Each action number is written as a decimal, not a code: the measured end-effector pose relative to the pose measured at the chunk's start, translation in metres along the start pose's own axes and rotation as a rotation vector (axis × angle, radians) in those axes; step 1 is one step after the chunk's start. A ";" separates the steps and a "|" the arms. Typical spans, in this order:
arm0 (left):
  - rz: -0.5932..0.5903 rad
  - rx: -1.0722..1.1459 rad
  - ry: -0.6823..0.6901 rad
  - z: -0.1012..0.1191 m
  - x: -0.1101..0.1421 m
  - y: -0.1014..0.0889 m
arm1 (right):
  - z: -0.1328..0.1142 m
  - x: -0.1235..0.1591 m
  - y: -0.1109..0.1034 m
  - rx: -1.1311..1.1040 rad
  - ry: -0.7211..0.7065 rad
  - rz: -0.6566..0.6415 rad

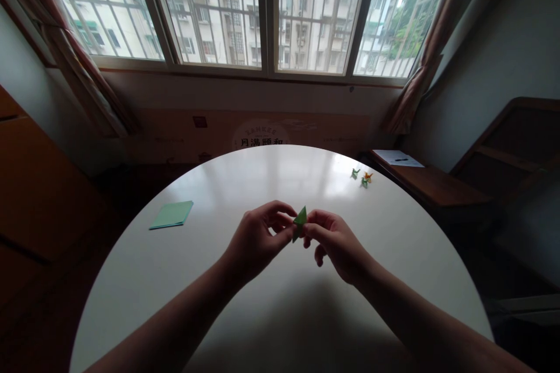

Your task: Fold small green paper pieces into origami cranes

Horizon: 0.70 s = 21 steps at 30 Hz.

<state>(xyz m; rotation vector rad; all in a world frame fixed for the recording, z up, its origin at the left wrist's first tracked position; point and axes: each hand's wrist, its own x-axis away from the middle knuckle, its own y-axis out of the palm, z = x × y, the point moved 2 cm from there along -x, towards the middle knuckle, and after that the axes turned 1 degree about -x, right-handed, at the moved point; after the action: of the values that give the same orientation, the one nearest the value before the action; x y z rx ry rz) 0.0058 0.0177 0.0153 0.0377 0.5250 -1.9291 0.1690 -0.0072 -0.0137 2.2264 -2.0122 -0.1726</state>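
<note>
A small piece of folded green paper (300, 221), diamond-like with pointed ends at top and bottom, is held up over the white round table (245, 326). My left hand (261, 237) pinches its left side between thumb and fingers. From the other side, my right hand (335, 240) grips its right edge with thumb and index finger, the lower fingers curled loosely below. Fingertips cover parts of the paper's sides, so some of its folds are hidden.
A stack of light green square paper (171, 214) lies at the table's left. Several small folded paper figures, green and orange (366, 177), stand near the right far edge. Beyond them, a wooden chair seat (433, 180) bears a white sheet (398, 158) and a pen.
</note>
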 end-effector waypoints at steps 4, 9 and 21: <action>-0.086 0.076 -0.141 -0.007 -0.002 0.003 | 0.005 -0.003 -0.002 0.067 -0.020 0.015; -0.092 -0.002 -0.173 -0.018 -0.005 0.007 | 0.007 -0.004 -0.001 0.333 -0.158 0.057; 0.004 -0.299 0.002 -0.028 -0.009 0.006 | 0.022 -0.015 -0.002 0.556 -0.370 0.118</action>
<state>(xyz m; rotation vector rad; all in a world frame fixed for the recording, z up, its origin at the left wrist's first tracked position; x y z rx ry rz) 0.0090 0.0343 -0.0095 -0.1513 0.8091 -1.8286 0.1655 0.0073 -0.0354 2.5209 -2.6506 -0.0080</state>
